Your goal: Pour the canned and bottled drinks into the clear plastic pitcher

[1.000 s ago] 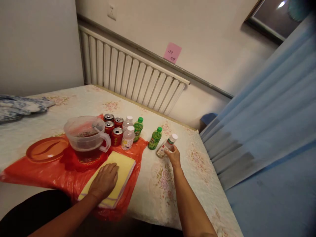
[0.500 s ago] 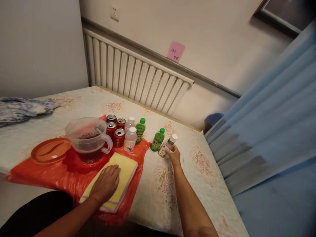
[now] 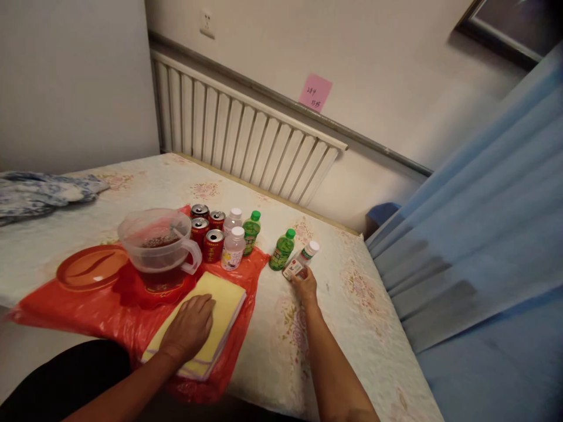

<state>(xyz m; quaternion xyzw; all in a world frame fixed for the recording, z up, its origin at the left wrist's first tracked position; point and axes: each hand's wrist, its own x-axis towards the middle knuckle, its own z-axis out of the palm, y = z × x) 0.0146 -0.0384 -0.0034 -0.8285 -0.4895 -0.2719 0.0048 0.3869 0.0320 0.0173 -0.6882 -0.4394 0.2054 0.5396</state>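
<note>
My left hand [image 3: 189,323] lies flat, palm down, on a folded yellow cloth [image 3: 223,291]. My right hand [image 3: 305,287] has its fingers closed round the lower part of a clear plastic bottle [image 3: 303,257] with a white cap, which leans to the right in the picture. Just left of it stands a green-capped green bottle [image 3: 281,251]. Another green bottle [image 3: 251,234], two white-capped bottles, one in front [image 3: 233,251], and several red drink cans [image 3: 214,246] are grouped farther left.
A clear plastic jug [image 3: 153,258] holding dark liquid stands on a red plastic bag [image 3: 88,316], beside an orange-red lid [image 3: 90,266]. Bundled patterned fabric [image 3: 44,193] lies at the far left. A radiator [image 3: 241,123] runs behind the table; a blue curtain [image 3: 475,223] hangs right.
My right hand has moved down the white-capped bottle, towards its base, and more of the label shows. My left hand stays on the cloth.
</note>
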